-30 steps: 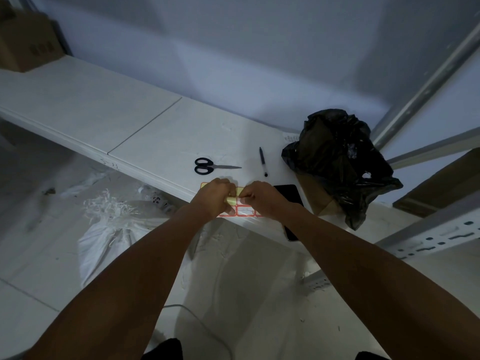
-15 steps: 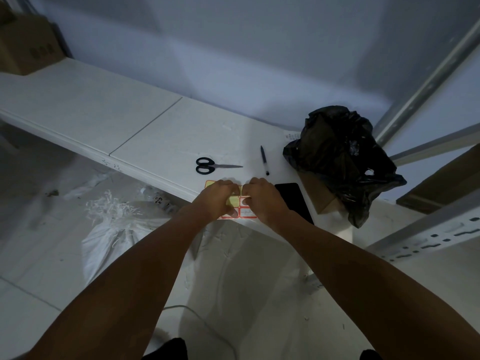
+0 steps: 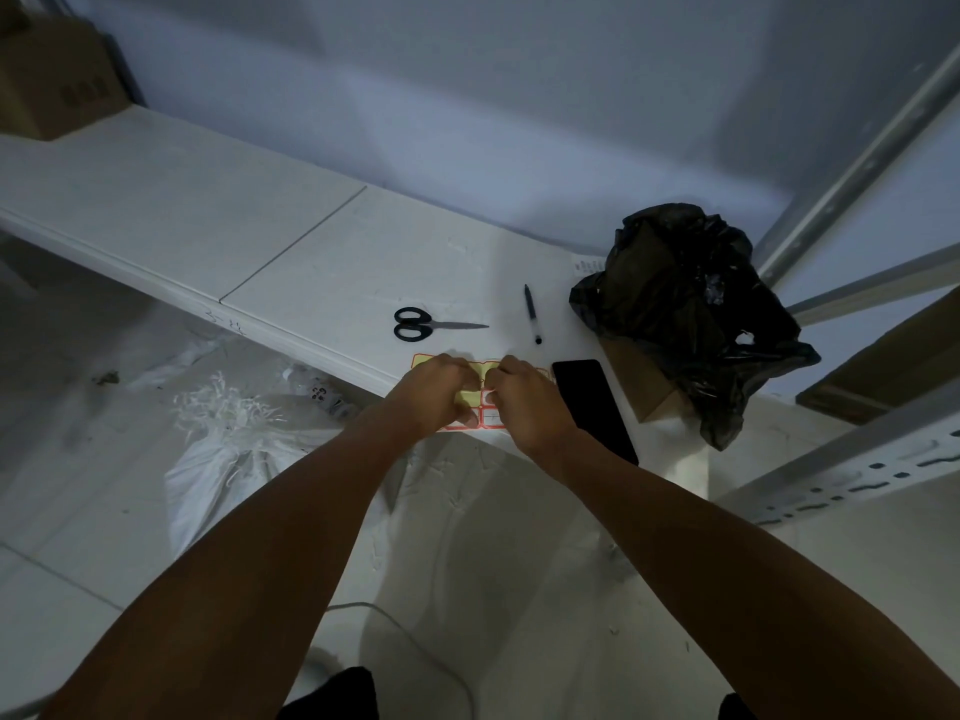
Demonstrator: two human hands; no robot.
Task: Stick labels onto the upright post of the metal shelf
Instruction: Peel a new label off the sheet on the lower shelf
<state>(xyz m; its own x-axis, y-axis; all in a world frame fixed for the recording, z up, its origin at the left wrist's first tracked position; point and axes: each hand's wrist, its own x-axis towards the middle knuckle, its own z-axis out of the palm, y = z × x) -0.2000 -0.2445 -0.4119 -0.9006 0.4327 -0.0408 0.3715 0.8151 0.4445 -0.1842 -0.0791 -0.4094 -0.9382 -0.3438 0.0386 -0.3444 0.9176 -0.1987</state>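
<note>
A label sheet [image 3: 491, 418] with a yellow backing and red-bordered white labels lies at the front edge of the white shelf board [image 3: 322, 262]. My left hand [image 3: 439, 389] presses down on its left part. My right hand [image 3: 522, 397] pinches at the sheet's middle with curled fingers, hiding most of the labels. Whether a label is lifted cannot be seen. The grey perforated upright post [image 3: 852, 470] of the metal shelf slants at the lower right, well apart from both hands.
Black scissors [image 3: 423, 324] and a black pen [image 3: 532, 314] lie behind the sheet. A black phone [image 3: 592, 402] rests just right of my right hand. A black plastic bag [image 3: 685, 314] covers a cardboard box. A white sack [image 3: 228, 449] sits on the floor below.
Both hands stay on the label sheet with only slight finger shifts. The view has drifted a little, moving the scene slightly in the frame.
</note>
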